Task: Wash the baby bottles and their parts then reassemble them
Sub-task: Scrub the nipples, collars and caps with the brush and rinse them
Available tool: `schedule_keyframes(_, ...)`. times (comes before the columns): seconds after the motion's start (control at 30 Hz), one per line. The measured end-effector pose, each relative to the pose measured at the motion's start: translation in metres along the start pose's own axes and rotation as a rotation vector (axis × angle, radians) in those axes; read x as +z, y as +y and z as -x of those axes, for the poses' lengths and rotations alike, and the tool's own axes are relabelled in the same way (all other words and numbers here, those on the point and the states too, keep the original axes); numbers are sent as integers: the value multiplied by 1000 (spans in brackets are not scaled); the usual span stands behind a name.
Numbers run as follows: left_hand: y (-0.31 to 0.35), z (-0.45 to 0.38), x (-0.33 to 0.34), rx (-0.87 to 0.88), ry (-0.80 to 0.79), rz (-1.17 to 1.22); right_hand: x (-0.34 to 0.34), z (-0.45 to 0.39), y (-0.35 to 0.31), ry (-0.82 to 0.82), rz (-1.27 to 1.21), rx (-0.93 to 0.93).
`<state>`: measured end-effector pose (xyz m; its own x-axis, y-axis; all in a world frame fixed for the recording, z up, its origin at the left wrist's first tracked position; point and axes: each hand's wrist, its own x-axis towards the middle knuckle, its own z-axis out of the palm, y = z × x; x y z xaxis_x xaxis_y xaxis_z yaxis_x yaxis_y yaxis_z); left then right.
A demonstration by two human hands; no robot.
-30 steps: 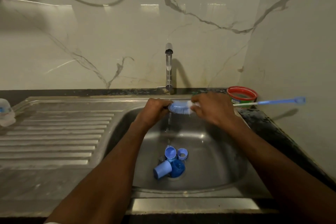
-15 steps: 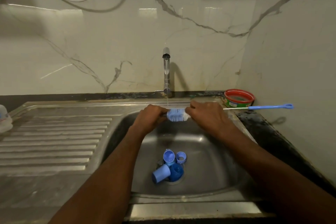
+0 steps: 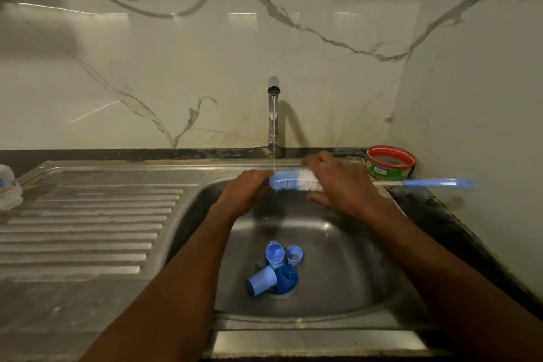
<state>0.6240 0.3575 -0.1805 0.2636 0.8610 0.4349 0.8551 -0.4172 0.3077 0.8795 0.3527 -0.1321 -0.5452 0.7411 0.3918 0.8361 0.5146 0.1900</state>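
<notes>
A blue-and-white bottle brush (image 3: 295, 181) lies crosswise over the back of the sink basin (image 3: 346, 258), bristle head under the thin stream of water (image 3: 273, 132) falling from the tap (image 3: 273, 114), its blue handle (image 3: 437, 183) pointing toward 3 o'clock, past the basin's rim. The left hand (image 3: 245, 192) curls its fingers round the blue tip of the bristle head, at 9 o'clock of the brush. The right hand (image 3: 342, 185) covers the white end of the bristles at 3 o'clock of the head; its fingers are fairly straight and a little spread, laid over the brush, and whether the thumb closes underneath cannot be told. At 6 o'clock from the brush, down at the drain, lie 4 blue bottle parts (image 3: 277, 272) bunched together and touching: a pale cap on its side, a darker cup beside it, and 2 smaller ring-like pieces behind. At 2 o'clock from the basin a red-rimmed green tub (image 3: 390, 163) sits on the dark counter (image 3: 426, 203) in the corner. At 9 o'clock the ribbed draining board (image 3: 88, 223) stretches away, with a clear bottle (image 3: 8, 191) at its far left edge, partly cut off.
</notes>
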Motion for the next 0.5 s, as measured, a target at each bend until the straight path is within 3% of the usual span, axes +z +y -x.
schedule_keyframes(0.07, -4, 2, -1, -7, -29, 10, 7, 5, -5, 35, 185, -97)
schedule_keyframes(0.2, 0, -1, -2, 27, 69, -52, -1, 8, -20, 70, 270, -22)
schedule_keyframes(0.3, 6, -1, 2, 48, 177, -213, -18, 0, -28, -88, -66, 254)
schedule_keyframes(0.43, 14, 3, 7, 58, 181, -301, -31, -23, -15, -497, -907, 618)
schedule_keyframes(0.47, 13, 2, 7, 45, 182, -289, -31, -24, -13, -500, -920, 596)
schedule_keyframes(0.5, 12, 0, 6, 21, 178, -268, -31, -21, -13, -454, -777, 495)
